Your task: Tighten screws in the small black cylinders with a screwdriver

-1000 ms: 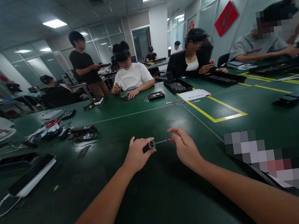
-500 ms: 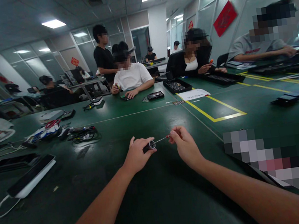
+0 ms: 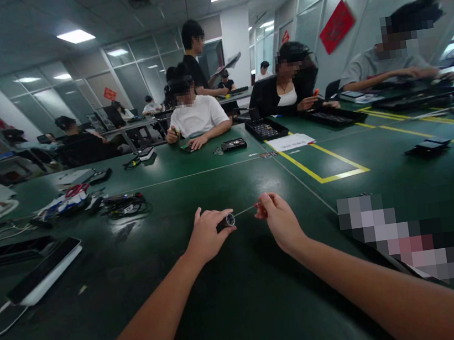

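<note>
In the head view, my left hand [image 3: 207, 233] is closed around a small black cylinder [image 3: 229, 220], its pale-rimmed round end turned to the right. My right hand [image 3: 279, 220] pinches the red end of a thin metal rod [image 3: 244, 211]. The rod reaches leftward to the cylinder's rim; whether its tip goes inside I cannot tell. Both hands are just above the green table [image 3: 246, 312]. What kind of things these two are is too small to make out.
On the left lie a black-and-white box with a white cord [image 3: 48, 271] and a bundle of cables [image 3: 125, 204]. To the right is a blurred-out flat item [image 3: 403, 239]. Black trays [image 3: 266, 130] stand across the table before several seated people.
My hands keep almost the same pose with the cylinder and the rod. In the background, the standing person has moved right and now holds papers. The view has shifted slightly.
</note>
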{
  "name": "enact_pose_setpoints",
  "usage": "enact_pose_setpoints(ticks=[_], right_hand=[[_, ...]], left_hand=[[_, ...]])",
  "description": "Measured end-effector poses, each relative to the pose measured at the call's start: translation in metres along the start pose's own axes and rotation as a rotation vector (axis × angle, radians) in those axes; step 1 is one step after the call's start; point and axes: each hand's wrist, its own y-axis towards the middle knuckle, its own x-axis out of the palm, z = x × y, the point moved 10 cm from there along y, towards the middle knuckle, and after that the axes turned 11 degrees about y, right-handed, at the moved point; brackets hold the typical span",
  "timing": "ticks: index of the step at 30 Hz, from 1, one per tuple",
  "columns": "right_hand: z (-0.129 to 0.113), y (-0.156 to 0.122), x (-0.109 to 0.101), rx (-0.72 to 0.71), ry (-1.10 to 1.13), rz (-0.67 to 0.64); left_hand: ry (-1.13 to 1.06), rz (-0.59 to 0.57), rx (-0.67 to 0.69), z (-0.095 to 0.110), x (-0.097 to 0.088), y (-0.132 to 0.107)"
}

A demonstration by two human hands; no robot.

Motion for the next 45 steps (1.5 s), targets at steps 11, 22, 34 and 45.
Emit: enact_pose_setpoints(ticks=[11,22,34,45], right_hand=[[-0.02,-0.01,0.018,-0.159,-0.142,-0.217],[-0.04,-0.019,0.023,-0.262,-0.554,-0.214],[-0.035,-0.016,0.018,-0.213,-0.532,-0.197],[-0.008,-0.004,0.007,0.002,-0.029,-0.085]], left_hand=[[-0.007,0.012,-0.04,-0.006,-0.003,0.0],[-0.001,-0.022,0.002,0.001,0.003,-0.001],[-0.001,-0.014,-0.006,0.002,0.0,-0.001],[0.026,0.03,0.016,0.003,-0.007,0.0]])
